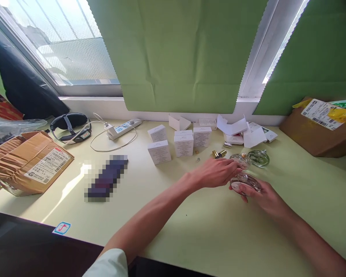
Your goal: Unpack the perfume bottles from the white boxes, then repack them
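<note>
My right hand (266,193) is wrapped round a clear, round glass bottle (249,181), tilted on its side above the table. From the left, my left hand (219,172) reaches over to the bottle's near-left end with its fingers pressed together. What sits between those fingers is hidden. Just behind them lie another clear glass bottle (240,159) and a greenish clear round bottle (258,158). Gold-coloured caps (219,154) lie beyond my left hand, and a small silver cylinder (227,144) rests near them.
Several white printed boxes (159,152) stand mid-table. Opened white cartons (233,126) lie at the back. Cardboard boxes (43,163) flank the table, one at far right (314,130). A power strip (122,129), a head strap device (70,128) and a blurred dark object (109,179) lie left.
</note>
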A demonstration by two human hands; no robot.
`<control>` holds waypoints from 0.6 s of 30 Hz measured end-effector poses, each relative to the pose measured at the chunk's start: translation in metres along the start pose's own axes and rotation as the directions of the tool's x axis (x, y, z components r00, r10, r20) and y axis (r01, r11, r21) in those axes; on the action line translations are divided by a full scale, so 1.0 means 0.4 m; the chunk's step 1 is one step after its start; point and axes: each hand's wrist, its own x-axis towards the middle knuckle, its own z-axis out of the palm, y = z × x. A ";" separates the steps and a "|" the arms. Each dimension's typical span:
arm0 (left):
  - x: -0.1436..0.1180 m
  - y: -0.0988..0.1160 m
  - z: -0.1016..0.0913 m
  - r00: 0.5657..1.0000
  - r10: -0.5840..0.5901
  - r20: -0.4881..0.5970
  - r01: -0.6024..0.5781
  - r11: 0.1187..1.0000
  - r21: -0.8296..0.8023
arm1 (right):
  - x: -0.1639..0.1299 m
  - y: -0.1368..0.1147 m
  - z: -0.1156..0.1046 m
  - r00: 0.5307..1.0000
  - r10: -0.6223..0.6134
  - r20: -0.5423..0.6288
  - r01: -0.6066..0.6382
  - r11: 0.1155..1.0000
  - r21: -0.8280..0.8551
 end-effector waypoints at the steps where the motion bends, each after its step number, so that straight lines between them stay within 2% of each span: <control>1: 0.003 0.004 0.006 0.999 -0.047 0.019 0.047 0.999 -0.017 | -0.002 0.005 0.003 0.998 -0.032 -0.051 0.027 0.996 -0.091; 4: 0.010 0.024 0.030 0.964 -0.251 0.091 0.259 0.963 -0.081 | -0.009 0.025 0.015 0.954 -0.262 -0.148 0.193 0.909 -0.369; 6: 0.011 0.035 0.044 0.930 -0.342 0.131 0.356 0.928 -0.106 | -0.014 0.040 0.024 0.903 -0.412 -0.121 0.292 0.797 -0.529; 9: 0.009 0.039 0.051 0.910 -0.382 0.164 0.402 0.908 -0.118 | -0.020 0.054 0.038 0.865 -0.496 -0.081 0.323 0.673 -0.666; 11: 0.008 0.033 0.044 0.904 -0.389 0.177 0.413 0.902 -0.123 | -0.020 0.049 0.047 0.854 -0.512 -0.090 0.322 0.657 -0.682; 12: 0.008 0.028 0.038 0.900 -0.395 0.182 0.420 0.899 -0.124 | -0.018 0.042 0.050 0.857 -0.504 -0.104 0.319 0.678 -0.663; 14: 0.006 0.017 0.022 0.899 -0.402 0.175 0.425 0.897 -0.123 | -0.012 0.024 0.051 0.890 -0.430 -0.154 0.282 0.783 -0.555; 16: 0.001 0.005 0.005 0.930 -0.341 0.136 0.359 0.922 -0.142 | -0.002 0.007 0.041 0.957 -0.238 -0.166 0.169 0.922 -0.349; 18: -0.005 -0.007 -0.010 0.972 -0.213 0.097 0.227 0.959 -0.171 | 0.008 -0.005 0.025 0.996 -0.033 -0.083 0.025 0.995 -0.097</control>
